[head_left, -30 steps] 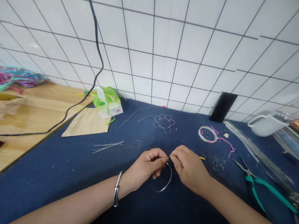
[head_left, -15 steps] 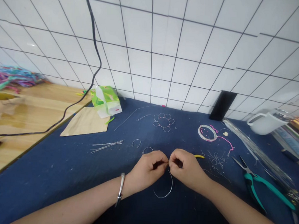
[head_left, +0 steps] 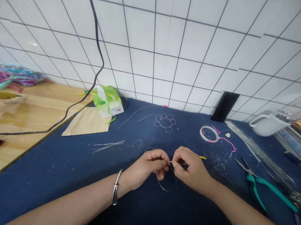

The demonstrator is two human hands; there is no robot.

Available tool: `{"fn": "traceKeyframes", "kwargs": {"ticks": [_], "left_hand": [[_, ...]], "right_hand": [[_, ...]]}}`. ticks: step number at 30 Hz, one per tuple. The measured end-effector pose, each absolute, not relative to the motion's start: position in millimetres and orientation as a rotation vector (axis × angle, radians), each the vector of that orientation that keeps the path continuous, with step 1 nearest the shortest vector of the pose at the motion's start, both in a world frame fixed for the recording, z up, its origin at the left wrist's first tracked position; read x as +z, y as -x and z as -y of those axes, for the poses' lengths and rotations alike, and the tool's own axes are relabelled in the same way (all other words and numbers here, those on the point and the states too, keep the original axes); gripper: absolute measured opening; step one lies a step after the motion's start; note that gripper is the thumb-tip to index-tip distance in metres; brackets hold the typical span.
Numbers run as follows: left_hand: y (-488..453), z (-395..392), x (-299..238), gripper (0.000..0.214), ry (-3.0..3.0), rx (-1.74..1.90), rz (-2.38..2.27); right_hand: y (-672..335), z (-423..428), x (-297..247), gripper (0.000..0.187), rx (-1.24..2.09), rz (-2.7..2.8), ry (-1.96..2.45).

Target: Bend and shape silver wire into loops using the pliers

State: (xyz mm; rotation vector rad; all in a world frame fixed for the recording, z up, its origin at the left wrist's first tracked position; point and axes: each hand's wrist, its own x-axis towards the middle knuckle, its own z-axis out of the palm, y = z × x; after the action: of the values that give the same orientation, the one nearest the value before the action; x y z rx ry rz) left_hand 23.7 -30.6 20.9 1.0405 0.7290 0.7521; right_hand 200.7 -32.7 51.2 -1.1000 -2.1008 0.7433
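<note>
Fingertip to fingertip, my left hand (head_left: 149,166) and my right hand (head_left: 189,164) meet above the blue cloth, both in a pinch. A thin silver wire (head_left: 164,189) runs from between them and curves down in a loop. At the small gap between the fingertips shows a tiny pinkish bit, too small to name surely. Another wire loop (head_left: 148,149) shows partly behind my left hand. Beyond the hands lies a flower-shaped wire piece (head_left: 165,123) with several petal loops. A small bent wire (head_left: 138,144) rests to the left.
Straight wires (head_left: 109,146) lie at left. On the right are a round dish (head_left: 201,132) with pink bits, wire scraps (head_left: 220,161), teal-handled pliers (head_left: 258,182), a long wire bundle (head_left: 260,151) and a white mug (head_left: 264,124). A green tissue pack (head_left: 107,99) stands at back left.
The left hand has turned, its lower fingers now showing below the thumb. The right hand has shifted slightly right, a small gap has opened between the fingertips, and the hanging wire has swung.
</note>
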Motion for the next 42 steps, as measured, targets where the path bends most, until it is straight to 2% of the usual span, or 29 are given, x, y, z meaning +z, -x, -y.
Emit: {"fn": "traceKeyframes", "kwargs": {"ticks": [4, 16, 31, 36, 42], "left_hand": [[-24, 28, 22, 0.014, -1.062, 0.796, -0.754], [-26, 30, 22, 0.014, -1.285, 0.864, -0.91], [-29, 34, 24, 0.013, -1.325, 0.857, -1.032], [-25, 30, 28, 0.014, -1.206, 0.75, -0.982], [-24, 30, 24, 0.01, -1.083, 0.725, -0.919]], "right_hand": [[-203, 30, 54, 0.012, 0.712, 2.105, 1.132], [-199, 33, 50, 0.012, 0.703, 2.105, 1.23], [-196, 38, 41, 0.013, 0.497, 2.155, 1.187], [-200, 33, 37, 0.013, 0.364, 2.324, 0.998], [-204, 31, 29, 0.016, 0.026, 2.536, 0.819]]}}
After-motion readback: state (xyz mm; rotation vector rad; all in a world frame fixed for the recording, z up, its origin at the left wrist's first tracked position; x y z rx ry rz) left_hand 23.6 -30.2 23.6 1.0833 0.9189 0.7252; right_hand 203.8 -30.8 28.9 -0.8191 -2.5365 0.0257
